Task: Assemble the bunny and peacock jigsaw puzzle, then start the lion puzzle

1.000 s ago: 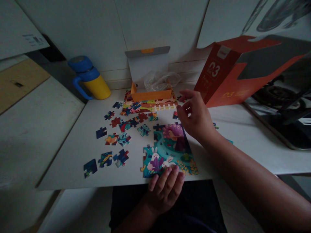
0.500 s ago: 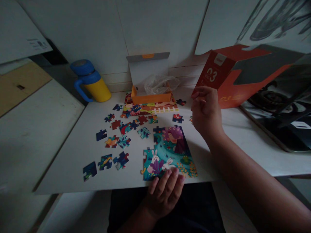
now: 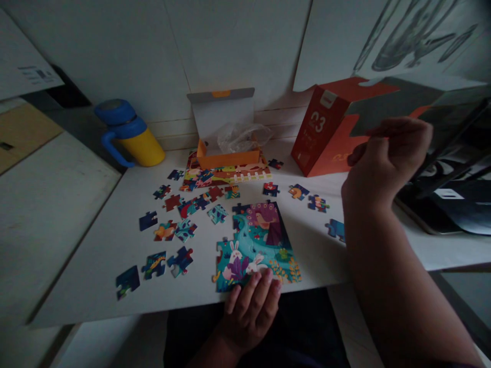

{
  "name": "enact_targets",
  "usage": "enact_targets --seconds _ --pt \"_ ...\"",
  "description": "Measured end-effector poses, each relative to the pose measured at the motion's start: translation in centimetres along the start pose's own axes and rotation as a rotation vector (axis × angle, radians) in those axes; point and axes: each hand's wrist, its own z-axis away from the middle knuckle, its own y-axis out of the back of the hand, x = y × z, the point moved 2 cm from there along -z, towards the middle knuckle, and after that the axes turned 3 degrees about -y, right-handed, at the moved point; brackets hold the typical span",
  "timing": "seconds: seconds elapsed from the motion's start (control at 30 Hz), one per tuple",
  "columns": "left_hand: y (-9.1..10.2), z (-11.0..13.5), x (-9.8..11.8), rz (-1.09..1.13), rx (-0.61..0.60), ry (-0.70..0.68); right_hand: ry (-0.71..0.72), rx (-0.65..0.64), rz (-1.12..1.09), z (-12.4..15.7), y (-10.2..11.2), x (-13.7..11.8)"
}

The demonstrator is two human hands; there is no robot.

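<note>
With left hand (image 3: 251, 305) — rests outstretched and unclenched on near edge of partly assembled puzzle (image 3: 255, 245), at front of white table (image 3: 95, 276); grasps nothing. With right hand (image 3: 393, 153) — hovers, curled inward, before orange-red box (image 3: 316, 138); impossible to determine whether gripping anything.

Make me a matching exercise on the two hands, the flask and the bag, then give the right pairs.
1. Left hand
2. Flask
3. Right hand
4. Bag

A. Raised, partly covering the carton in view
B. In the open box
C. At the near edge of the joined puzzle
D. Blue and yellow

Right pairs: 1-C, 2-D, 3-A, 4-B
</note>
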Motion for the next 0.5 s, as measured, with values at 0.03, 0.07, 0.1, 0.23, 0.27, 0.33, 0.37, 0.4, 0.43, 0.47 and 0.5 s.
enact_targets --seconds 0.03,0.07,0.1,0.23,0.27,0.33,0.37,0.4,0.43,0.47,0.5 --pt "0.0 0.0 0.0 -0.001 0.002 0.001 -0.01 0.044 -0.041 -0.2 0.1 0.1" --pt "0.0 0.0 0.0 0.0 0.006 0.001 -0.037 0.046 -0.061 -0.3 0.0 0.2" --pt "0.0 0.0 0.0 0.002 0.009 0.002 -0.077 0.042 -0.072 -0.3 -0.1 0.3" --pt "0.0 -0.2 0.0 0.013 0.01 0.015 -0.302 0.007 -0.144 0.2 -0.7 0.9" --pt "0.0 -0.2 0.0 0.014 0.01 0.019 -0.343 -0.013 -0.165 0.5 -1.0 0.9" --pt "0.0 -0.3 0.0 0.016 0.014 0.02 -0.383 -0.062 -0.192 1.2 -1.4 0.8" --pt "0.1 -0.3 0.1 0.017 0.017 0.02 -0.384 -0.09 -0.193 1.5 -1.6 0.7" --pt "0.1 -0.3 0.1 0.018 0.019 0.019 -0.377 -0.122 -0.188 1.9 -1.7 0.6" --pt "0.1 -0.3 0.1 0.02 0.015 0.016 -0.365 -0.155 -0.173 2.2 -1.9 0.5" --pt "0.2 -0.3 0.1 0.021 0.01 0.012 -0.352 -0.188 -0.147 2.5 -1.9 0.4" --pt "0.2 -0.3 0.0 0.02 0.003 0.008 -0.34 -0.219 -0.109 2.8 -2.0 0.3"
